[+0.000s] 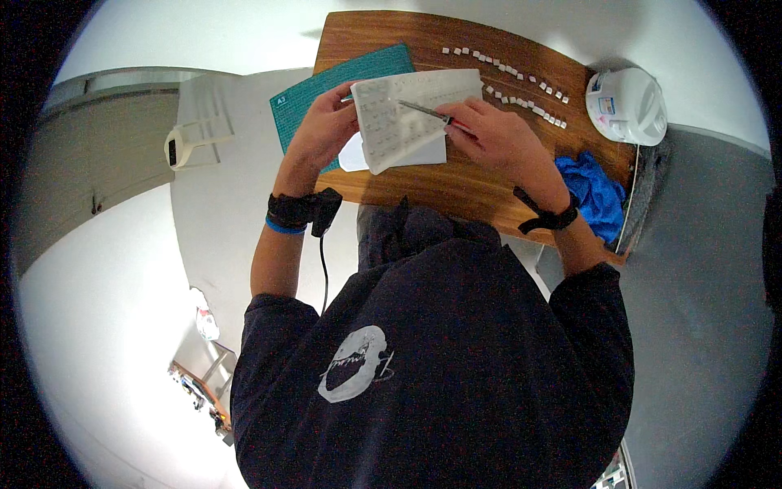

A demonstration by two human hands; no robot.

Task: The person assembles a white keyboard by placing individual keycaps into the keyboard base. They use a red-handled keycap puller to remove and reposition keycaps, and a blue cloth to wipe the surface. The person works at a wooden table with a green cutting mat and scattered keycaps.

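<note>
A white keyboard, stripped of at least many of its keycaps, is raised and tilted above the table. My left hand grips its left edge, with the fingers partly behind it. In my right hand is a screwdriver with a thin metal shaft and a red and black handle. Its tip points left over the keyboard's face; whether it touches cannot be made out. Loose white keycaps lie in two slanting rows on the wooden table, beyond and right of my right hand.
A green cutting mat and a white sheet lie under the keyboard. At the table's right stand a white bucket and a crumpled blue cloth. A pale stool is off to the left.
</note>
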